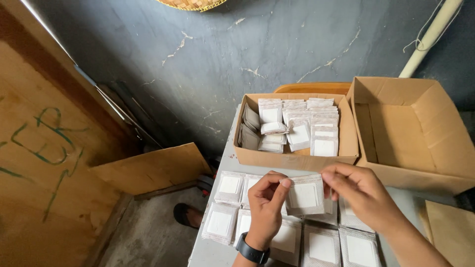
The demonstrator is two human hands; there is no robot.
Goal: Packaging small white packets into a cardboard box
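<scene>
Both hands hold one small flat pouch (304, 196), grey-edged with a white square in its middle, just above the table. My left hand (265, 207), with a black watch on the wrist, pinches its left edge. My right hand (361, 193) pinches its upper right corner. Under and around the hands lie several more pouches (220, 223) in rows on the grey table (208, 252). Just beyond the hands stands a cardboard box (297, 159) filled with upright stacks of the same pouches.
An open cardboard box (435, 133), nothing visible inside, stands at the right, touching the filled one. A brown cardboard sheet (452, 230) lies at the table's right. Left of the table are a cardboard piece (148, 168), a black sandal (185, 215) and a wooden panel (44, 163).
</scene>
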